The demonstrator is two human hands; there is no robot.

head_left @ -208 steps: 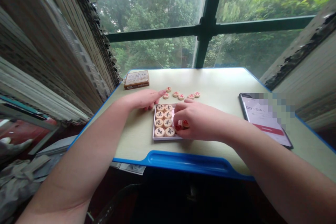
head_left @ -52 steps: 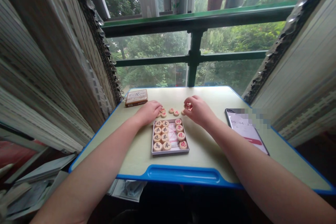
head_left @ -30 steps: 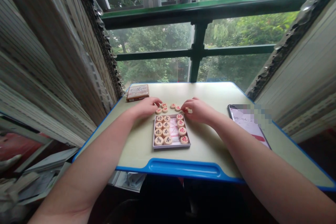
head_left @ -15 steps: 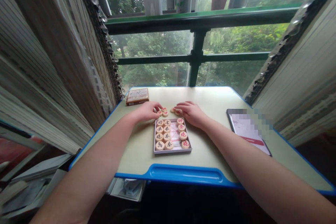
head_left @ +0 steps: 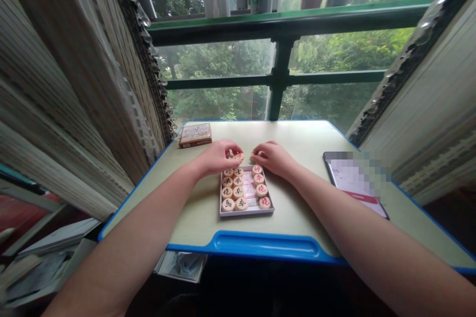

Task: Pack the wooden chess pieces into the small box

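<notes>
In the head view, my left hand [head_left: 219,155] is closed around a small cluster of round wooden xiangqi pieces with red characters [head_left: 238,156], just behind a shallow box tray. Across a narrow gap, the curled fingers of my right hand [head_left: 274,155] close on pale xiangqi pieces [head_left: 252,157]; mostly hidden, their number cannot be made out. The white-rimmed tray [head_left: 247,213] lies below both hands. Two columns of black-character pieces [head_left: 238,192] fill its left side, and one column of red-character pieces [head_left: 262,190] stands along its right wall.
A flat printed box [head_left: 195,133] rests at the table's back left. A phone [head_left: 357,185] lies on the right. The pale table [head_left: 193,228] has a blue edge with a molded groove [head_left: 266,245] in front. Curtains flank it, with a green-framed window [head_left: 280,64] behind.
My left hand has shifted right, drawing the red pieces together and toward my right hand. My right fingers have curled more tightly over their pieces. The view has tilted slightly.
</notes>
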